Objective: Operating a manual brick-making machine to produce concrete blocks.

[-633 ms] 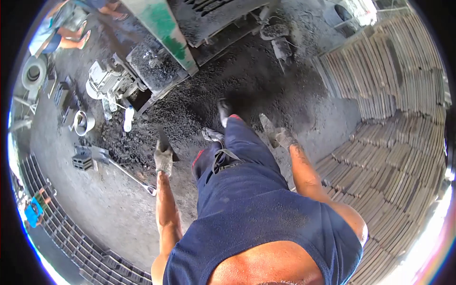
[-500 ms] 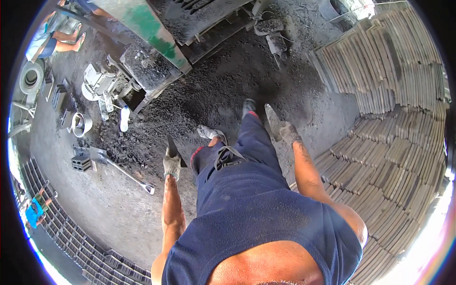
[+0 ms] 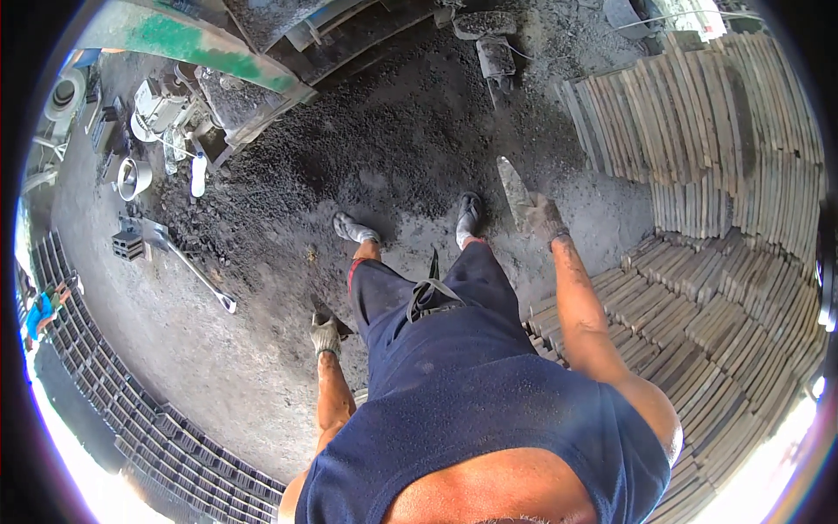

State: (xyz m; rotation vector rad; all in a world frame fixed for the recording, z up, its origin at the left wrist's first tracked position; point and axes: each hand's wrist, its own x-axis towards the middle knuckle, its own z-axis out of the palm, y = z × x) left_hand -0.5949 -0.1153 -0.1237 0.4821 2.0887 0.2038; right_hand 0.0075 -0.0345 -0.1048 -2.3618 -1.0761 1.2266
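My left hand [image 3: 324, 336], in a dirty light glove, grips a dark trowel [image 3: 321, 309] low beside my left thigh, its blade partly hidden by the glove. Out to the right of my hip, my right hand [image 3: 547, 223], gloved and darker with grime, holds a pale, grit-coated trowel [image 3: 514, 187] pointing forward, over the floor [image 3: 594, 210]. Both feet, in socks and sandals, stand on the edge of a dark spread of gritty material [image 3: 401, 131].
Stacked boards [image 3: 724, 314] line the right side. Ahead is grimy machinery [image 3: 279, 74]. At left lie a shovel [image 3: 196, 275], a white bucket [image 3: 133, 179], a plastic bottle [image 3: 198, 174] and rows of grey blocks [image 3: 131, 384]. A person in blue [image 3: 39, 310] is at the far left.
My feet have shifted to stand apart, side by side. My left hand has dropped lower in the view; my right hand has moved rightward and slightly up. The view has shifted, losing the people at upper left.
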